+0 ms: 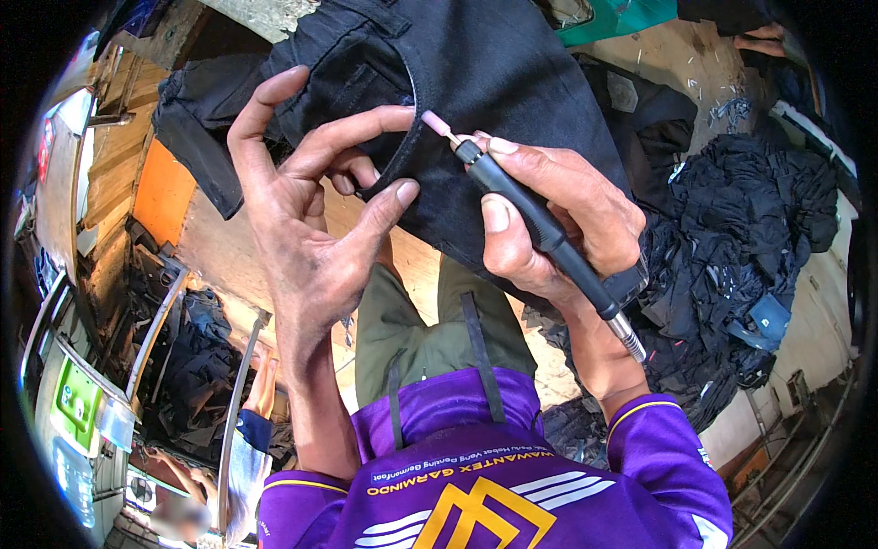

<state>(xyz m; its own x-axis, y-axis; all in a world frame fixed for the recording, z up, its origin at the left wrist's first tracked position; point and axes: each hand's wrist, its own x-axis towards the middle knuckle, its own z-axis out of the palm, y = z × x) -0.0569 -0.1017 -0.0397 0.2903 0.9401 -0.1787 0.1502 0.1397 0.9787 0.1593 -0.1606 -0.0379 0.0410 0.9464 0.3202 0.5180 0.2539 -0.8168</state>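
A: Two hands in view, both the wearer's own. Going left to right. Left hand (306,215) first: thumb and forefinger curled toward each other, pinching the curved pocket edge of the black jeans (494,64), other fingers fanned up behind the cloth.

B: And where do the jeans sit?

A: Held up at the top centre of the frame, over the wearer's lap, pocket opening facing the camera. Moving right: pink grinding tip (433,123) touches the pocket edge just beside the left forefinger.

B: Right hand?

A: Right hand (558,215) is closed around the black rotary handpiece (540,220), pen-style, thumb pressed along the barrel. A metal fitting leaves its rear end near the wrist.

B: Any tips for doing the scuffing well?

A: My judgement: keep the edge taut between the pinching fingers, hold the tip at a shallow angle, use light passes, and keep the forefinger clear since it's very close to the stone.

B: Counts?

A: One handpiece, one pink tip, one pair of jeans in hand. One heap of dark garments (750,229) far right on the floor; pieces in it can't be counted. Another dark bundle (197,352) sits lower left.
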